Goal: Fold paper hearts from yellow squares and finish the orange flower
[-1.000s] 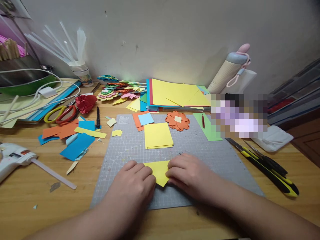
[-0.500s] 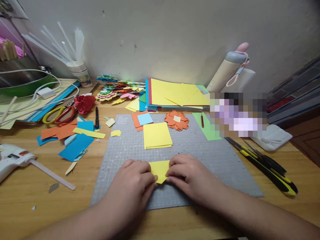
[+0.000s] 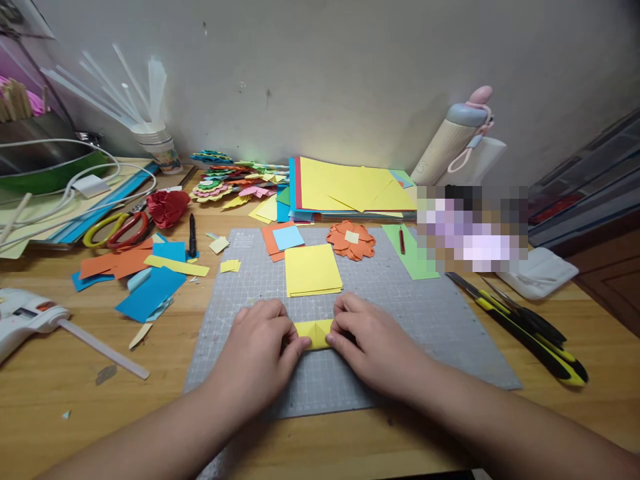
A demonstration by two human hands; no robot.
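A yellow piece of paper [image 3: 315, 335], folded into a narrow strip, lies on the grey cutting mat [image 3: 420, 333] between my hands. My left hand [image 3: 265, 350] grips its left end, thumb along the lower edge and fingers curled at the side. Its right end is pinched by my right hand [image 3: 367, 340] in the same way. Both ends of the paper are hidden under the fingers. Just beyond my hands sits a small stack of yellow paper squares [image 3: 313, 269]. Behind that are an orange paper flower [image 3: 351, 240] and orange and blue squares [image 3: 289, 237].
Scissors [image 3: 117, 230], a black pen [image 3: 193, 233], paper scraps [image 3: 155, 293] and a glue gun [image 3: 30, 320] lie to the left. A utility knife [image 3: 530, 340] and a dark-handled tool lie at right. Stacked coloured sheets [image 3: 355, 187] and a bottle [image 3: 450, 140] stand by the wall.
The yellow paper's pointed lower edge has been folded up, so it is now a narrower strip with a straight lower edge. Both hands have shifted slightly away from me.
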